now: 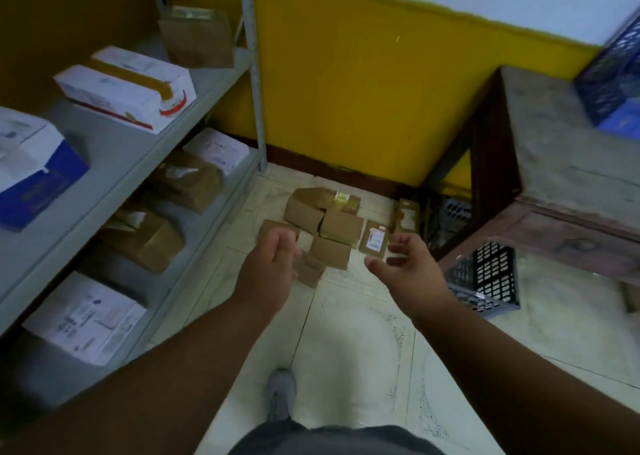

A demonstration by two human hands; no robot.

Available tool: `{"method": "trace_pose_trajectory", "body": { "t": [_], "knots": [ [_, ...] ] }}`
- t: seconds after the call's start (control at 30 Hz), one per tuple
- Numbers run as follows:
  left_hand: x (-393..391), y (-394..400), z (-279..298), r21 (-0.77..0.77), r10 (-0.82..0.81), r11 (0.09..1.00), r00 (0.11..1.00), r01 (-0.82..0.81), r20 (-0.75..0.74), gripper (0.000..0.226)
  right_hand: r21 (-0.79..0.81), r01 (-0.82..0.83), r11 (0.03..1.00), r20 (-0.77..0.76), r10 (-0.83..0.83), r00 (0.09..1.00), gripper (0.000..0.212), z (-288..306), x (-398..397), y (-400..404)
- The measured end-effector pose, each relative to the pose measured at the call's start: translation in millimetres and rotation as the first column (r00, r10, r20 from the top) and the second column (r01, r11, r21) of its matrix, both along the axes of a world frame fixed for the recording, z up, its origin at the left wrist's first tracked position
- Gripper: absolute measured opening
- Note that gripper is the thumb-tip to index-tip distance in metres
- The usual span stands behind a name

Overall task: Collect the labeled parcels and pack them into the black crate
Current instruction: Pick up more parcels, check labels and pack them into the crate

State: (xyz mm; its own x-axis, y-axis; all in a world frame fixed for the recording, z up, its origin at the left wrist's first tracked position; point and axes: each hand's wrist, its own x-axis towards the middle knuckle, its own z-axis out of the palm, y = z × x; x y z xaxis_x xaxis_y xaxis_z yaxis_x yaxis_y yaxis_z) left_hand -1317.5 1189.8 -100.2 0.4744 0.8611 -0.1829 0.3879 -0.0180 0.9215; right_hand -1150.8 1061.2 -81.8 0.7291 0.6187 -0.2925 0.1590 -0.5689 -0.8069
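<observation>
Several brown cardboard parcels (332, 226) lie in a heap on the tiled floor by the yellow wall. One flat parcel (374, 239) at the heap's right shows a white label. A black lattice crate (485, 278) stands on the floor to the right, partly under a wooden table. My left hand (273, 264) and my right hand (405, 264) are both stretched out above the floor in front of the heap, fingers apart, holding nothing. The left hand covers part of the nearest parcels.
A grey metal shelf rack (131, 163) on the left holds white boxes and brown parcels on three levels. A worn wooden table (561, 163) stands at the right with a blue crate (613, 83) on it. My shoe (280, 395) is on the floor below.
</observation>
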Motion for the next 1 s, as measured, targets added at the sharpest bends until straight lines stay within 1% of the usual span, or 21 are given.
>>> {"method": "trace_pose_trajectory", "body": {
  "t": [0.07, 0.2, 0.37, 0.5, 0.53, 0.6, 0.73, 0.8, 0.87, 0.93, 0.97, 1.0],
  "knots": [
    [10.7, 29.2, -2.1, -0.016, -0.023, 1.000, 1.000, 0.023, -0.016, 0.031, 0.007, -0.012, 1.000, 0.022, 0.012, 1.000, 0.059, 1.5, 0.0, 33.2],
    [38.2, 75.8, -10.4, -0.071, -0.051, 0.996, 0.998, 0.049, -0.023, 0.032, -0.007, -0.046, 0.999, 0.017, 0.046, 0.999, 0.064, -1.9, 17.1, 79.3],
    [72.0, 142.4, -33.8, -0.094, -0.047, 0.995, 0.997, 0.042, -0.057, 0.028, -0.046, -0.087, 0.995, -0.060, 0.084, 0.995, 0.060, -24.0, 61.8, 144.1],
    [100.6, 207.5, -68.3, -0.162, 0.018, 0.986, 0.989, -0.042, -0.144, 0.020, -0.039, -0.160, 0.986, -0.104, 0.155, 0.982, 0.058, -63.3, 100.1, 222.0],
    [108.5, 223.9, -77.8, -0.185, 0.044, 0.980, 0.986, -0.074, -0.163, 0.021, -0.034, -0.181, 0.983, -0.112, 0.176, 0.978, 0.058, -75.2, 109.7, 244.6],
    [125.6, 255.5, -98.8, -0.235, 0.088, 0.963, 0.979, -0.131, -0.185, 0.032, -0.047, -0.251, 0.967, -0.115, 0.245, 0.963, 0.059, -102.8, 129.2, 289.3],
    [166.4, 307.6, -154.6, -0.357, 0.243, 0.883, 0.947, -0.305, -0.210, 0.039, -0.147, -0.435, 0.888, -0.093, 0.425, 0.900, 0.068, -166.3, 167.9, 369.1],
    [190.9, 331.6, -194.9, -0.455, 0.320, 0.800, 0.920, -0.391, -0.227, 0.042, -0.193, -0.470, 0.862, -0.103, 0.458, 0.883, 0.068, -209.0, 186.2, 405.3],
    [212.8, 351.8, -239.6, -0.539, 0.343, 0.715, 0.896, -0.445, -0.283, 0.050, -0.242, -0.485, 0.840, -0.111, 0.473, 0.874, 0.068, -255.8, 196.5, 434.6],
    [228.4, 371.0, -290.4, -0.575, 0.336, 0.666, 0.879, -0.476, -0.338, 0.057, -0.301, -0.517, 0.802, -0.102, 0.512, 0.853, 0.068, -310.0, 200.9, 459.2],
    [233.6, 380.1, -316.6, -0.587, 0.332, 0.643, 0.870, -0.491, -0.364, 0.052, -0.331, -0.539, 0.775, -0.105, 0.537, 0.837, 0.067, -338.9, 201.4, 470.8],
    [238.0, 388.3, -345.2, -0.600, 0.327, 0.621, 0.863, -0.504, -0.386, 0.040, -0.355, -0.551, 0.755, -0.108, 0.553, 0.826, 0.065, -368.8, 201.8, 481.0]
  ]
}}
